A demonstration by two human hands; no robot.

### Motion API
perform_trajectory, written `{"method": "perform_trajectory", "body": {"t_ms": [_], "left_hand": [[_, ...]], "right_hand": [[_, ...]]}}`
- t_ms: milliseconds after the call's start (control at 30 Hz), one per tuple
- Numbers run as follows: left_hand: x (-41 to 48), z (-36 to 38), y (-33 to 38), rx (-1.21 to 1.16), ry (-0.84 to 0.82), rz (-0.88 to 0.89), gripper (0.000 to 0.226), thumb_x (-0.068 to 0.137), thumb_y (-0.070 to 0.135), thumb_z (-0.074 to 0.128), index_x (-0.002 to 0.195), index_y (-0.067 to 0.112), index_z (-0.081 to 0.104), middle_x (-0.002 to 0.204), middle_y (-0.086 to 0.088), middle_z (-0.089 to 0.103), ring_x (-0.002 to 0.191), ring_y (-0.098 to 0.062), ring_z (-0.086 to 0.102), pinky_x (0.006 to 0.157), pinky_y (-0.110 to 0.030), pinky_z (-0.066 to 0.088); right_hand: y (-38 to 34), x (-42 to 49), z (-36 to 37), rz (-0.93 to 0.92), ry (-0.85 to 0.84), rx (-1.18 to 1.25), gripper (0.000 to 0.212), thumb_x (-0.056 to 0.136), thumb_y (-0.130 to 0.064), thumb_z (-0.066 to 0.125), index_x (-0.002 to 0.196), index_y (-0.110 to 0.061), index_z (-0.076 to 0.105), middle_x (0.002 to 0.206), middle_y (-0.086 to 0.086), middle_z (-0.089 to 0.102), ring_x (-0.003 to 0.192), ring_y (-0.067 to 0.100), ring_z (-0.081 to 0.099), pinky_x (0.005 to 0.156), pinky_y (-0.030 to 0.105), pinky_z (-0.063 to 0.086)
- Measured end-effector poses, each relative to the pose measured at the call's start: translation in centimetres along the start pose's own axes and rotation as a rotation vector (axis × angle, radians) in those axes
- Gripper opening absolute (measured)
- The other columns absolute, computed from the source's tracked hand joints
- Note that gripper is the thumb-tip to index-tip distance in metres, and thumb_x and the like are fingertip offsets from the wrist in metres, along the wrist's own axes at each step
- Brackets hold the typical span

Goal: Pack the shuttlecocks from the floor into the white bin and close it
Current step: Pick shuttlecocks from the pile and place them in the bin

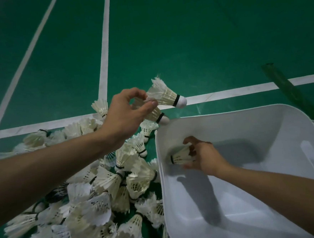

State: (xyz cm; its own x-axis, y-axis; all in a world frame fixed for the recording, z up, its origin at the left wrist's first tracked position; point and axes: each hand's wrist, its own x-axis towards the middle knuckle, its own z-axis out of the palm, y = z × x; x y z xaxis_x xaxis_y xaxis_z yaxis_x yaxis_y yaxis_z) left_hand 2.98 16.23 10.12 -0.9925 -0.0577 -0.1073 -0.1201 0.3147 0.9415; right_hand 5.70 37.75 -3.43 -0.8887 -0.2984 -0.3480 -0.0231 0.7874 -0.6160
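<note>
A green court floor (202,41) fills the view, crossed by white lines (105,53). At lower right the white bin (244,110) sits on it with its top open, its smooth inside walls in view. Just left of the bin a broad pile of shuttlecocks (103,206) lies on the floor, white feathered ones heaped over each other, reaching from the near line down to the bottom edge and touching the bin's left wall.

The person's two bare forearms come in from the lower corners. The left hand (126,115) is raised over the far end of the pile, near the bin's far-left corner. Its grip is pinched, thumb against fingertips, on the feathers of an upper shuttlecock (164,95) and a second shuttlecock (157,115) just under it, both with their corks pointing right. The right hand (205,156) is down inside the bin by its left wall, its grip curled round a single shuttlecock (180,155) whose cork points left.

A dark green tube (288,89) lies slanted on the floor beyond the bin.
</note>
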Motion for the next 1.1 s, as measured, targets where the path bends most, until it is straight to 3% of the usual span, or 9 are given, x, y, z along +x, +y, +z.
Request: {"method": "perform_trajectory", "body": {"t_ms": [167, 267, 333, 467, 533, 700, 867, 1000, 1100], "left_hand": [[-1.1, 0.0, 0.0, 0.048, 0.007, 0.091, 0.017, 0.080, 0.020, 0.073, 0.075, 0.028, 0.059, 0.104, -0.005, 0.061, 0.073, -0.012, 0.059, 0.066, -0.024, 0.048], [-2.2, -0.1, 1.4, 0.229, -0.074, 0.227, 0.017, 0.081, 0.023, 0.070, 0.075, 0.030, 0.055, 0.117, 0.003, 0.054, 0.092, -0.011, 0.060, 0.081, -0.022, 0.052], [-3.1, -0.1, 2.2, 0.324, -0.139, 0.282, 0.016, 0.081, 0.026, 0.068, 0.077, 0.032, 0.054, 0.119, 0.006, 0.050, 0.101, -0.013, 0.057, 0.089, -0.028, 0.052], [-4.4, 0.1, 3.0, 0.428, -0.243, 0.313, 0.014, 0.080, 0.030, 0.066, 0.077, 0.034, 0.053, 0.118, 0.010, 0.047, 0.107, -0.011, 0.052, 0.095, -0.034, 0.050], [-4.7, 0.2, 3.2, 0.501, -0.289, 0.342, 0.016, 0.081, 0.032, 0.067, 0.077, 0.035, 0.052, 0.118, 0.010, 0.047, 0.105, -0.008, 0.051, 0.095, -0.031, 0.049], [-5.0, 1.1, 4.0, 0.614, -0.455, 0.406, 0.012, 0.079, 0.029, 0.070, 0.080, 0.030, 0.058, 0.118, 0.008, 0.050, 0.102, -0.005, 0.052, 0.091, -0.026, 0.048], [-5.0, 1.7, 4.2, 0.602, -0.456, 0.392, 0.014, 0.078, 0.027, 0.074, 0.087, 0.028, 0.063, 0.117, 0.010, 0.050, 0.107, -0.008, 0.051, 0.092, -0.025, 0.044], [-5.1, 1.9, 4.3, 0.559, -0.457, 0.363, 0.013, 0.077, 0.026, 0.074, 0.086, 0.028, 0.064, 0.118, 0.010, 0.051, 0.106, -0.007, 0.052, 0.095, -0.031, 0.048], [-5.0, 2.4, 4.2, 0.560, -0.445, 0.371, 0.013, 0.077, 0.026, 0.074, 0.086, 0.029, 0.065, 0.118, 0.010, 0.051, 0.107, -0.007, 0.051, 0.096, -0.031, 0.048]], "right_hand": [[-1.0, -1.2, -2.9, 0.110, 0.149, 0.194, 0.049, 0.062, -0.029, 0.090, 0.098, -0.021, 0.058, 0.087, 0.000, 0.065, 0.074, 0.016, 0.067, 0.065, 0.020, 0.053], [-2.5, -1.7, -5.4, 0.057, 0.297, 0.381, 0.027, 0.068, -0.019, 0.086, 0.084, -0.015, 0.064, 0.077, 0.005, 0.070, 0.071, 0.024, 0.070, 0.073, 0.036, 0.059], [-3.9, -2.7, -6.9, -0.011, 0.311, 0.588, 0.023, 0.072, -0.008, 0.082, 0.088, -0.008, 0.065, 0.079, 0.012, 0.070, 0.072, 0.030, 0.071, 0.076, 0.046, 0.059], [-5.4, -5.9, -9.8, -0.202, 0.250, 0.924, 0.042, 0.068, 0.017, 0.070, 0.103, -0.004, 0.060, 0.094, 0.016, 0.066, 0.085, 0.030, 0.069, 0.076, 0.042, 0.059], [-5.6, -6.9, -11.0, -0.245, 0.160, 1.026, 0.053, 0.065, 0.011, 0.064, 0.113, -0.010, 0.057, 0.109, 0.017, 0.064, 0.097, 0.031, 0.068, 0.080, 0.043, 0.058], [-7.1, -7.7, -11.4, -0.266, 0.095, 0.661, 0.078, 0.060, -0.023, 0.089, 0.126, -0.031, 0.050, 0.115, 0.004, 0.066, 0.088, 0.021, 0.067, 0.081, 0.032, 0.057], [-7.8, -7.6, -11.1, -0.262, 0.124, 0.547, 0.064, 0.065, -0.010, 0.086, 0.120, -0.023, 0.056, 0.096, 0.009, 0.071, 0.089, 0.025, 0.066, 0.086, 0.035, 0.054], [-7.5, -7.7, -11.3, -0.227, 0.062, 0.473, 0.075, 0.055, -0.030, 0.089, 0.121, -0.033, 0.054, 0.111, 0.001, 0.064, 0.084, 0.015, 0.058, 0.088, 0.037, 0.054], [-7.3, -7.8, -11.4, -0.237, 0.000, 0.447, 0.078, 0.056, -0.020, 0.091, 0.123, -0.031, 0.051, 0.099, 0.010, 0.070, 0.077, 0.011, 0.061, 0.084, 0.035, 0.054]]}}
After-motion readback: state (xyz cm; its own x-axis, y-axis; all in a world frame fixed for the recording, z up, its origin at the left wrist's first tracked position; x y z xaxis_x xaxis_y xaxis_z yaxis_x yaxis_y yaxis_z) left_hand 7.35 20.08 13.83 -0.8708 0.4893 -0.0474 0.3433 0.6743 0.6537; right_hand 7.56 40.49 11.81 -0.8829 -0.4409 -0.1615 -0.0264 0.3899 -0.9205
